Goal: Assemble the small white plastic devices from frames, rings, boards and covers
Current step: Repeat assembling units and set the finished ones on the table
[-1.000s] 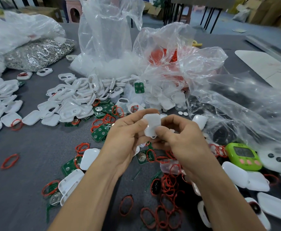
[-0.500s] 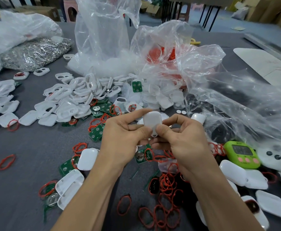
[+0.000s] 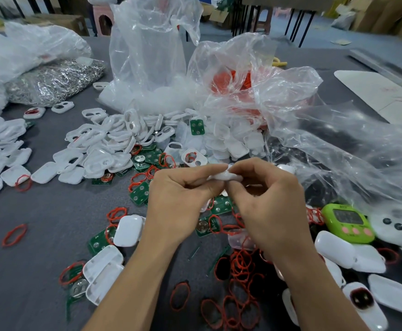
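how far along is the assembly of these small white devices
Looks done: a few closed white plastic cases lie at the right. In hand: the left hand and right hand pinch one small white plastic device together. Left: a big pile of open white plastic frames, loose green circuit boards and thin red rings.

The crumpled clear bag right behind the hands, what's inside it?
Through the clear bag a red-orange mass shows, likely the same red rings scattered on the table. Folded plastic blurs it, so single pieces and anything beneath stay hidden.
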